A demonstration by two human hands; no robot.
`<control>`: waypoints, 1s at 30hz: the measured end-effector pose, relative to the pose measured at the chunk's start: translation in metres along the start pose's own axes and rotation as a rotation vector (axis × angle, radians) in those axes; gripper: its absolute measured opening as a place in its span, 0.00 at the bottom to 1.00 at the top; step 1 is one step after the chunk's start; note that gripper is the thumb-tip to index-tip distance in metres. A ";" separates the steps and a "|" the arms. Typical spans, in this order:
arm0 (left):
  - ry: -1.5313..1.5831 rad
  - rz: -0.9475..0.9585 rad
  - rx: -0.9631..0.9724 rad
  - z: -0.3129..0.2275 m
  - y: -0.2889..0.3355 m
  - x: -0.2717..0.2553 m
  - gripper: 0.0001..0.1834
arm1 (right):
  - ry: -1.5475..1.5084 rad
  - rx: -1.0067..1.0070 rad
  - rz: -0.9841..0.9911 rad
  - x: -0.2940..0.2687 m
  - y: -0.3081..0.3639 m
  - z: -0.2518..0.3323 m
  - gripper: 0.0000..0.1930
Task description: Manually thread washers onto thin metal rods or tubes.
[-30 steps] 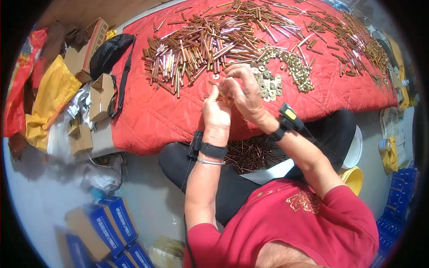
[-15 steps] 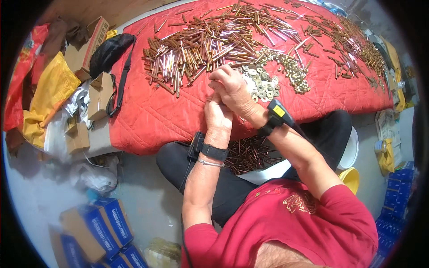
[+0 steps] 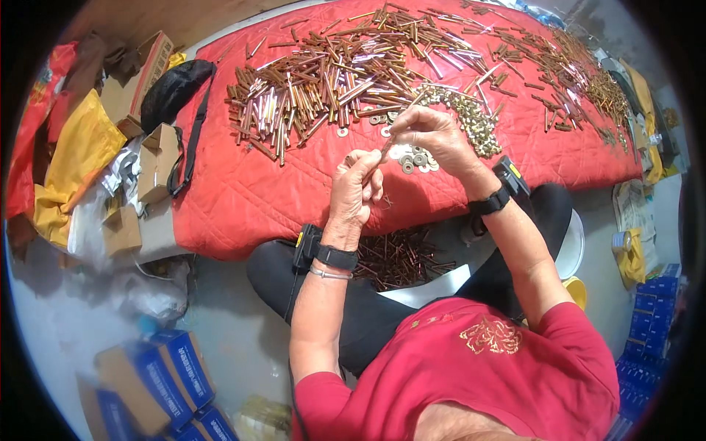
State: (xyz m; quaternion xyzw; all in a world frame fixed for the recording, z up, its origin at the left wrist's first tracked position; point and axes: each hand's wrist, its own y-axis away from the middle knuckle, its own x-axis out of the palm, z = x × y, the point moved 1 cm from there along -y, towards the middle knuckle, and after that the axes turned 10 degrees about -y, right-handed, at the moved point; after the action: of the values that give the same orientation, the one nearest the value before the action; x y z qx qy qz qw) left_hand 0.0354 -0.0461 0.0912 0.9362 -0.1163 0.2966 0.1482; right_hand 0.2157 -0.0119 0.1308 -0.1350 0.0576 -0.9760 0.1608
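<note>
As L hand [image 3: 354, 182] & R hand [image 3: 435, 141], grips narrow, pinch a rod [image 3: 385, 151] nr quilt's near edge [image 3: 243, 246], best hold it steady.

Held pc [image 3: 386, 148] prob. red-brn; quilt [image 3: 243, 198] red w/ diamond stitching; rods [image 3: 323, 88] coppery.

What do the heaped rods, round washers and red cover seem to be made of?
Heaped rods: likely metal, glossy coppery finish, by their bright glints. Round washers: perhaps metal, dull grey to pale, by their tone; plastic possible. Red cover: matte quilted cloth, by its stitched lines.
</note>
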 end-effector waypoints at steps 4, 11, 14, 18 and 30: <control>-0.024 -0.015 -0.047 0.002 0.001 0.000 0.07 | 0.121 -0.107 0.054 -0.007 0.001 -0.002 0.05; -0.072 0.120 -0.069 -0.008 -0.007 -0.002 0.09 | 0.372 -0.368 0.239 -0.017 -0.007 0.004 0.09; -0.175 0.071 0.005 -0.008 -0.004 -0.003 0.08 | 0.500 -0.237 0.206 -0.015 -0.002 0.001 0.08; -0.501 0.009 0.048 -0.011 0.002 -0.002 0.10 | 0.532 0.173 0.213 -0.011 0.007 0.008 0.07; 0.055 0.275 -0.295 -0.009 -0.005 -0.007 0.14 | 0.594 -0.266 0.230 -0.010 0.010 0.021 0.08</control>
State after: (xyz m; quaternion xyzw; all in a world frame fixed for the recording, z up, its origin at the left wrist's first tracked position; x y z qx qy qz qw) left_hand 0.0267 -0.0371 0.0935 0.8712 -0.2812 0.3190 0.2452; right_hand 0.2335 -0.0194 0.1472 0.1426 0.2436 -0.9321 0.2271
